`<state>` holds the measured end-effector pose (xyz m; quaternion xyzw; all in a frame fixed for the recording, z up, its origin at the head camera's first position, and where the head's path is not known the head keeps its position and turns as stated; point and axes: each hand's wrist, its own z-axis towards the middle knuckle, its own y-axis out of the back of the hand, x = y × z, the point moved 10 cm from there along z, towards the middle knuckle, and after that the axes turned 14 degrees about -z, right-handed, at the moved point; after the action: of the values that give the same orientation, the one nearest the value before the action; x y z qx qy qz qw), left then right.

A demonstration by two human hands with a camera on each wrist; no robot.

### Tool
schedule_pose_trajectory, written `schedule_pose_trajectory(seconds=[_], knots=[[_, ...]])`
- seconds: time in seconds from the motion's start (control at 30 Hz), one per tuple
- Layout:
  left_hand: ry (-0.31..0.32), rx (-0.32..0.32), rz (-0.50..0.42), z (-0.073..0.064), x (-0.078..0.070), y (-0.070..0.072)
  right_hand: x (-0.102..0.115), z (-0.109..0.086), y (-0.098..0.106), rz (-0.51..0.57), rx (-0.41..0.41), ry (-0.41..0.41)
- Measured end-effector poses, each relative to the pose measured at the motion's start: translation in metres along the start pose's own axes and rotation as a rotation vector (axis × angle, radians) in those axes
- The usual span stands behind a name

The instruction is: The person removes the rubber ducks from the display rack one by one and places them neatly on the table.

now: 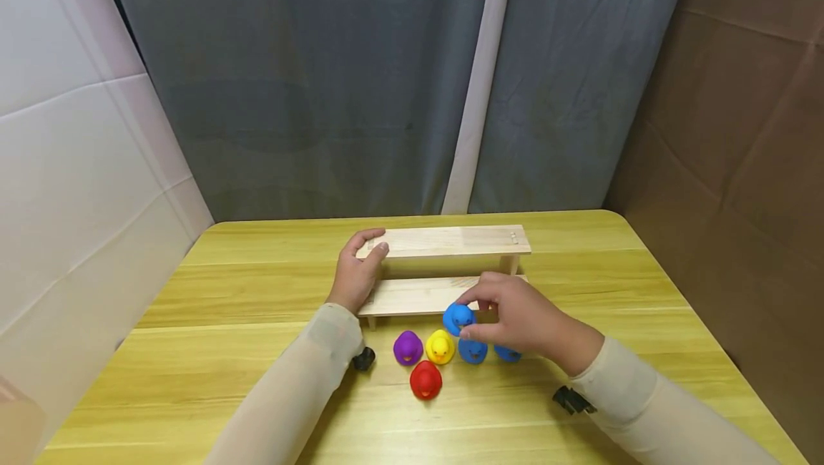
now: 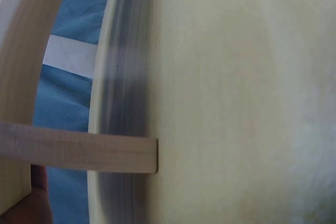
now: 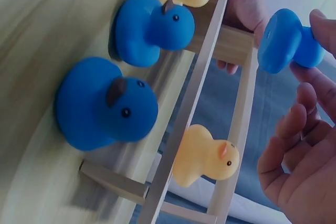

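My right hand (image 1: 524, 313) pinches a blue rubber duck (image 1: 458, 317) by thumb and fingertips. It is held up before the front edge of the lower board (image 1: 405, 298) of a two-tier wooden rack. My left hand (image 1: 356, 275) grips the left end of the rack's upper board (image 1: 450, 242), thumb on top. In the right wrist view, a yellow duck (image 3: 202, 156) stands on the lower board; my right hand hides it in the head view. Below the held duck, two more blue ducks (image 1: 473, 351) sit on the table, one partly covered by the hand.
A purple duck (image 1: 408, 348) and another yellow duck (image 1: 440, 347) stand in front of the rack. Nearer me is a red duck (image 1: 425, 380). The wooden table (image 1: 212, 350) ends at a grey curtain (image 1: 290, 93), with a brown panel (image 1: 740, 129) on the right.
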<state>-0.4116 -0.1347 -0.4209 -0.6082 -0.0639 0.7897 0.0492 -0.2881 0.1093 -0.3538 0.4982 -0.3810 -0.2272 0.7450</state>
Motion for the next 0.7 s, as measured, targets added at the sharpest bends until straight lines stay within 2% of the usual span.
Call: schedule_pose_trajectory(seconds=[0.17, 0.33, 0.7], knots=[[0.017, 0.003, -0.003, -0.007, -0.01, -0.004, 0.006, -0.005, -0.006, 0.002, 0.01, 0.041], [0.03, 0.006, -0.008, -0.014, -0.024, -0.01, 0.007, -0.012, -0.017, 0.033, 0.044, 0.047], [0.048, 0.008, -0.022, -0.015, -0.026, -0.011, 0.009, -0.024, -0.035, 0.08, 0.082, 0.056]])
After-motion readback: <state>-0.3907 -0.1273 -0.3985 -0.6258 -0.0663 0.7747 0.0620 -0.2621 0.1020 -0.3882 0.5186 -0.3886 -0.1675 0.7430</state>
